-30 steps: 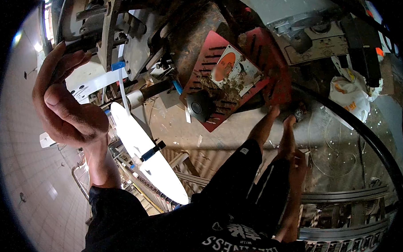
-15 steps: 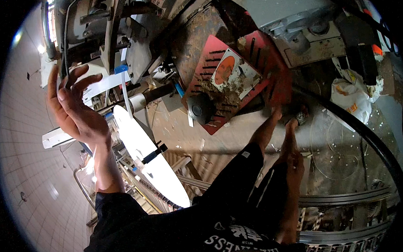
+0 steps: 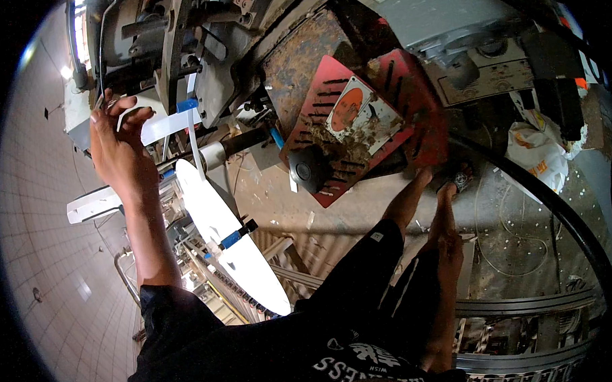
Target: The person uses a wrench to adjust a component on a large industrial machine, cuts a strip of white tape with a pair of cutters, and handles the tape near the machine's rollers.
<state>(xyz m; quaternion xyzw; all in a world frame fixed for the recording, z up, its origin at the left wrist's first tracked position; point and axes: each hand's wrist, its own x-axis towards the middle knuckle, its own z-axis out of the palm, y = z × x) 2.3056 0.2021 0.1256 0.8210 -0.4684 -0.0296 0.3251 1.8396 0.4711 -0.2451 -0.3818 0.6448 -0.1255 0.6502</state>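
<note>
My left hand [image 3: 124, 157] is raised at the far left, its thumb and index finger pinched together beside a thin dark cable [image 3: 101, 70]. Whatever lies between the fingertips is too small to make out. Next to that hand are a white strip [image 3: 167, 127] and a blue fitting [image 3: 187, 105]. Below them, a long white oval panel [image 3: 216, 228] carries a blue-and-black clamp-like piece [image 3: 237, 235]. Low beside my right knee, my right hand [image 3: 448, 250] looks closed, with a thin pale tip jutting out. Its fingers are hard to see in the shade.
Red slotted plates [image 3: 324, 79], dirty with brown debris, lie on the floor by my feet, with a dark round-topped piece [image 3: 308, 169] on them. A thick black hose [image 3: 556, 209] curves past a white plastic bag [image 3: 537, 157]. Grey machinery [image 3: 441, 18] stands beyond.
My left hand has turned and its spread fingers have drawn together into a pinch near the cable. My right hand stays by the knee. The view has shifted slightly.
</note>
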